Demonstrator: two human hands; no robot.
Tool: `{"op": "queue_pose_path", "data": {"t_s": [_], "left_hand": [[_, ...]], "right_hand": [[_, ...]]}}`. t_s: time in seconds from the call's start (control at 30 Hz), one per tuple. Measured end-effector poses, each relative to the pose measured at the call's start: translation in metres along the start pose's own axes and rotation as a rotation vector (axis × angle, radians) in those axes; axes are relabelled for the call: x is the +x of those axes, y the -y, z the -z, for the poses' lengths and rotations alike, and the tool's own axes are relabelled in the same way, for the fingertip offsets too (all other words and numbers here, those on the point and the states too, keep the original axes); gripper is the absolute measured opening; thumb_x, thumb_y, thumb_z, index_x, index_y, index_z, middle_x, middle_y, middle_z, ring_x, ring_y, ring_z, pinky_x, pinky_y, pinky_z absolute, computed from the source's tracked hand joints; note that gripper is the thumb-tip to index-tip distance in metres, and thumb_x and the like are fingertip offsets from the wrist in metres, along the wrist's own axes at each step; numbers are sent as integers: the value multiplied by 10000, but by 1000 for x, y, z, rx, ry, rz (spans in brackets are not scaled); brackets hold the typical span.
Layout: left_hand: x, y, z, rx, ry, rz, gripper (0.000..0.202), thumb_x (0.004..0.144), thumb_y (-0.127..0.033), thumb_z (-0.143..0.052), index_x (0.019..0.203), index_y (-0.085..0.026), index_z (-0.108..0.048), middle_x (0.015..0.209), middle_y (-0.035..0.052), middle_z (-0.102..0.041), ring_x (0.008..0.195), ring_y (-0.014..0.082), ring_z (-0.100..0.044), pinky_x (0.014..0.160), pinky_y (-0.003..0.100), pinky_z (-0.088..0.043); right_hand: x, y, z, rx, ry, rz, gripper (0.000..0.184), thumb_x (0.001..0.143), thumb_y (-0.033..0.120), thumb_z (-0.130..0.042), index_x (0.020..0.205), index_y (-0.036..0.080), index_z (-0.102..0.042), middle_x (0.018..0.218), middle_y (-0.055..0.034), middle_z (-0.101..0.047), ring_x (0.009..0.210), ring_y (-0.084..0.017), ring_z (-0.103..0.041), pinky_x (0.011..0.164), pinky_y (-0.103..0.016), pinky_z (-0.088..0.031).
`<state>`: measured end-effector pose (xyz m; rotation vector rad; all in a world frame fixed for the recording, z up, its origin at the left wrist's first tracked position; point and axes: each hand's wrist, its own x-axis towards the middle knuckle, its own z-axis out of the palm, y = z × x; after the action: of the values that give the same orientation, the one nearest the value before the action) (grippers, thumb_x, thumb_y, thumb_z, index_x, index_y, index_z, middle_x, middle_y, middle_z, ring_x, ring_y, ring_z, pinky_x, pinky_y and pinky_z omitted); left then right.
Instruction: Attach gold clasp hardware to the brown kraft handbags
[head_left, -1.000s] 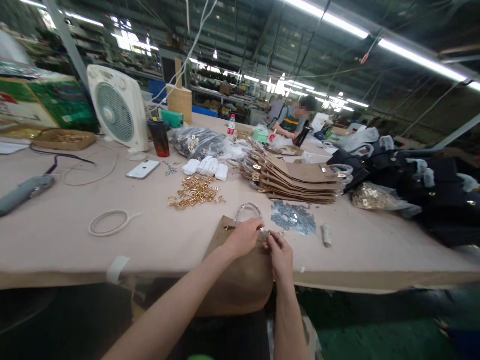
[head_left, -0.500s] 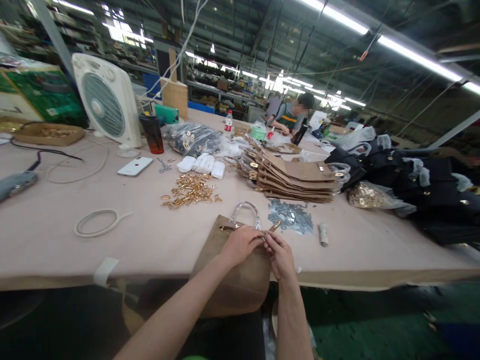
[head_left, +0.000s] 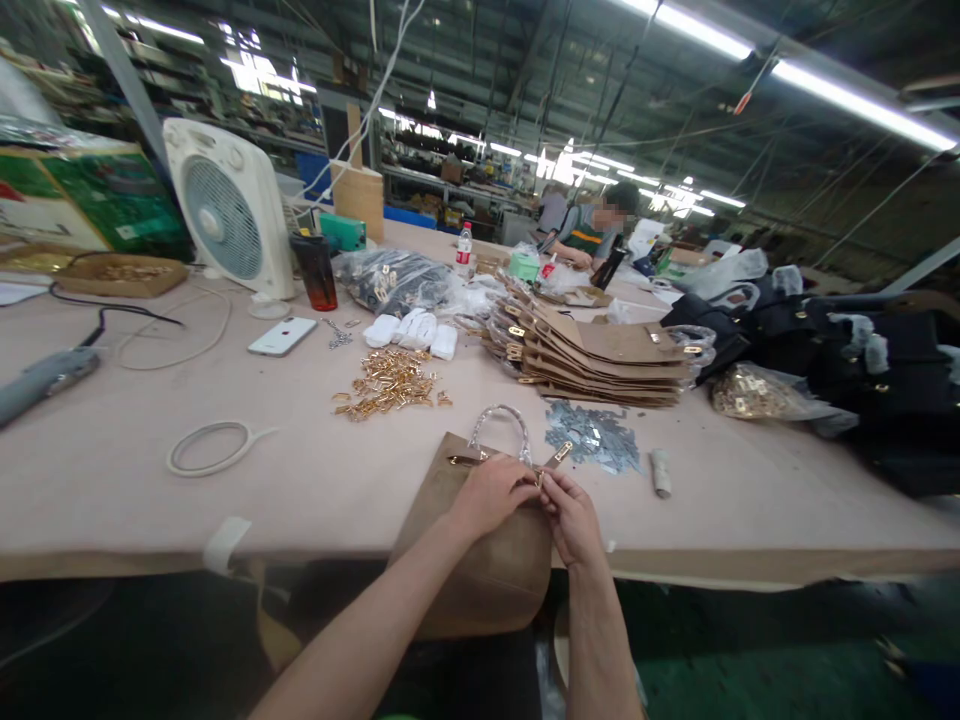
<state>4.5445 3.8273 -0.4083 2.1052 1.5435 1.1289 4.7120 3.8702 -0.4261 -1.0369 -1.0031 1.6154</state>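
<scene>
Bracing the left hand (head_left: 493, 492) against a brown bag (head_left: 472, 590) across the table's (head_left: 315, 510) near edge, grip unclear; pinching a small gold fitting (head_left: 538, 480) with the right hand (head_left: 576, 515) close beside. Seemingly setting it, calling for careful alignment. Pointing handle (head_left: 501, 410) away, with strap (head_left: 560, 456) slanting lengthwise rightward.

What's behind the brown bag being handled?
Beyond the brown bag, a gold hardware pile lies to the left and grey pieces to the right. The bag covers part of the table edge; anything directly behind is hidden.
</scene>
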Motion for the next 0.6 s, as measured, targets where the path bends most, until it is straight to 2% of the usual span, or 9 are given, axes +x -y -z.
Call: {"op": "queue_pose_path", "data": {"t_s": [0.17, 0.33, 0.6], "left_hand": [[-3, -8, -1, 119, 15, 1, 192, 1041, -375, -527, 1001, -224, -638, 1054, 30, -701, 976, 196, -658, 818, 312, -506], [-4, -12, -2, 195, 26, -1, 169, 1044, -357, -500, 1015, -227, -605, 1080, 38, -675, 916, 192, -658, 743, 301, -500], [-4, -12, 1, 254, 42, -29, 179, 1047, -353, -465, 1002, -218, -574, 1079, 54, -662, 891, 204, -645, 713, 318, -510]], "right_hand": [[0, 0, -1, 56, 3, -8, 405, 629, 402, -953, 930, 172, -810, 736, -1, -675, 593, -67, -469, 496, -167, -366], [-1, -2, -3, 101, -15, -10, 412, 617, 394, -969, 922, 169, -807, 743, 2, -667, 601, -52, -455, 503, -132, -381], [-1, -4, -10, 91, -66, 4, 415, 591, 417, -974, 879, 174, -801, 706, 2, -657, 595, -67, -474, 486, -150, -395]]}}
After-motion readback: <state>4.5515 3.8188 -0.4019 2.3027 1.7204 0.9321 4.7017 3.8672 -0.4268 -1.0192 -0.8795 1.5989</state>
